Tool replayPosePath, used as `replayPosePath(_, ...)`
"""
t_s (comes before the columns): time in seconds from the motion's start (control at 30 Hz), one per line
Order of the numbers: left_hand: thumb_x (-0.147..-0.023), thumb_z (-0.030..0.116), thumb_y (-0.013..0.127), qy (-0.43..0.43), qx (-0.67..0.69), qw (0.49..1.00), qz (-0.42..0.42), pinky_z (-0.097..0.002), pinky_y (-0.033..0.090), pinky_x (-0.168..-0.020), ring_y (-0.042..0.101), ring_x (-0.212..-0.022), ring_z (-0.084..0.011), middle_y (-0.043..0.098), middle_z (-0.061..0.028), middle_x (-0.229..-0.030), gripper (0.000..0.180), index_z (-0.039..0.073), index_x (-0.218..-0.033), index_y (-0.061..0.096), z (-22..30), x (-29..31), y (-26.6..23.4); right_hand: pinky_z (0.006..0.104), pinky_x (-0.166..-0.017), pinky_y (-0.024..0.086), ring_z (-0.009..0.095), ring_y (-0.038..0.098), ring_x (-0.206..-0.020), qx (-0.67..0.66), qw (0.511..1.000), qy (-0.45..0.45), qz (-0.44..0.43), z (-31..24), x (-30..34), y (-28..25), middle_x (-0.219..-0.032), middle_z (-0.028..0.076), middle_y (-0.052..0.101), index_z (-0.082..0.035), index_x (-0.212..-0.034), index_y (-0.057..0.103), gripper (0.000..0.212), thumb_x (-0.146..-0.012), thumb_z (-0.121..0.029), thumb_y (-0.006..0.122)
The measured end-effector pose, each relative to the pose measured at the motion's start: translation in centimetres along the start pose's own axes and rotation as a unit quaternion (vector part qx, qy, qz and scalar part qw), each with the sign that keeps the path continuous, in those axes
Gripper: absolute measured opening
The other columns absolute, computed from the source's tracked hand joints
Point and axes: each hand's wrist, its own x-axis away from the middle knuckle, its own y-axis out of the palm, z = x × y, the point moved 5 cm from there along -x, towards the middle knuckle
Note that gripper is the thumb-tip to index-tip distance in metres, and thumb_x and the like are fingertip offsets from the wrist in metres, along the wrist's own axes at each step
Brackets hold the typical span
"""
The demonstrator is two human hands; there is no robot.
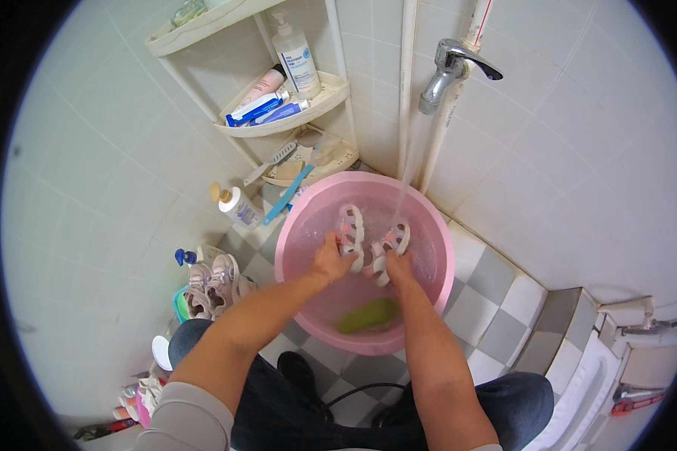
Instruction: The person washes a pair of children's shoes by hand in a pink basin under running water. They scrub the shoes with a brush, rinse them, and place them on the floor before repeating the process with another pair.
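A pink plastic basin (438, 301) stands on the floor with water in it. Over the water my left hand (331, 259) is closed around a white and pink sandal (352, 225), its fingers partly hidden. Beside it, my right hand (399, 267) grips the matching sandal (401, 234). A thin stream of water falls from the chrome tap (447, 68) into the basin near the right sandal. A green oblong thing (368, 316), perhaps a brush or a scrubber, lies in the water at the near side.
A white corner shelf (331, 96) at the back holds bottles and tubes. A blue-handled brush (289, 194) leans by it, next to a pump bottle (241, 207). Several pale shoes (222, 282) sit at the left. A tiled step (553, 327) rises at the right.
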Motion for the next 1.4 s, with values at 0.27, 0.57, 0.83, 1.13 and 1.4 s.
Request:
replayPosePath(0.27,-0.1,0.022,0.049,0.039,-0.091,0.988,-0.115,-0.0391,0.049,-0.091,0.063,-0.11,-0.0349,0.064,-0.0145,-0.125,0.045,0.013,-0.144,0.048,-3.1,-0.6,5.4,0.0426,-0.094,0.051,0.032,0.061,-0.111,-0.074,0.978,0.078,-0.177,-2.5,2.5,-0.6,-0.125,0.02,0.058,0.006,-0.139,0.04,0.056,-0.092,-0.023,0.047)
replayPosePath(0.57,-0.098,0.027,0.061,-0.132,0.186,0.924,-0.307,-0.0334,0.04,-0.101,0.051,-0.122,-0.0185,0.057,-0.0071,-0.133,0.061,0.011,-0.152,0.037,4.7,-0.6,-1.8,0.0443,-0.09,0.055,0.026,0.061,-0.108,-0.321,0.888,0.11,-0.31,-6.7,6.4,1.3,-0.122,0.014,0.057,0.0,-0.135,0.045,0.045,-0.104,-0.033,0.044)
replayPosePath(0.83,-0.094,0.01,0.049,-0.065,0.139,0.96,-0.233,-0.0293,0.043,-0.05,0.054,-0.062,-0.0133,0.06,-0.0034,-0.086,0.026,0.007,-0.115,0.064,5.1,-4.0,-9.3,0.0395,-0.107,0.04,0.027,0.056,-0.123,0.457,0.727,-0.261,-0.441,-5.0,8.6,0.9,-0.133,0.012,0.059,-0.013,-0.141,0.046,0.068,-0.085,-0.039,0.073)
replayPosePath(1.13,-0.096,0.007,0.053,-0.113,0.21,0.94,-0.246,-0.0354,0.055,-0.077,0.065,-0.097,-0.0177,0.066,-0.0075,-0.111,0.029,0.004,-0.124,0.059,5.0,-1.7,-8.8,0.0484,-0.089,0.051,0.039,0.065,-0.105,0.541,0.778,-0.196,-0.251,-1.7,9.9,2.9,-0.109,0.019,0.069,-0.006,-0.114,0.066,0.034,-0.088,-0.026,0.062)
replayPosePath(1.4,-0.081,0.01,0.063,0.177,-0.18,0.945,-0.208,-0.0437,0.052,-0.083,0.066,-0.096,-0.0351,0.067,-0.0209,-0.1,0.037,0.008,-0.118,0.061,1.6,-1.1,-5.6,0.0465,-0.089,0.054,0.038,0.065,-0.106,0.442,0.879,-0.164,-0.066,-1.2,8.4,0.2,-0.108,0.024,0.068,-0.003,-0.109,0.067,0.03,-0.086,-0.021,0.061)
